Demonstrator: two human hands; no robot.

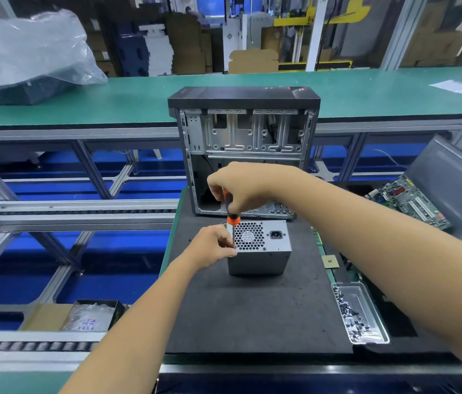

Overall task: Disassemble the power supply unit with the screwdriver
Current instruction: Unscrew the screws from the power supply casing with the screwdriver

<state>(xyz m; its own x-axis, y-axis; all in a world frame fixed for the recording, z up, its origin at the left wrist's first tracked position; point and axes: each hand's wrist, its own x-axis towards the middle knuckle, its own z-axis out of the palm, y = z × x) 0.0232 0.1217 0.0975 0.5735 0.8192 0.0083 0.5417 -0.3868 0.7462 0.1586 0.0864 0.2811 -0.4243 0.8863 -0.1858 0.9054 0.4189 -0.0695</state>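
Note:
A grey metal power supply unit [264,251] stands on the dark mat [252,314], its top face showing a honeycomb fan grille and a black power socket. My right hand [241,186] grips the black-and-orange handle of a screwdriver [232,216] held upright, its thin shaft pointing down at the unit's top left edge. My left hand [212,247] holds the unit's left side, fingers curled by the screwdriver's tip. The tip itself is hidden behind those fingers.
An open, empty computer case [245,129] stands right behind the unit. A metal tray [366,305] with several screws lies at the right, a small chip [329,261] and a circuit board [411,203] beyond it. Conveyor rails run at the left.

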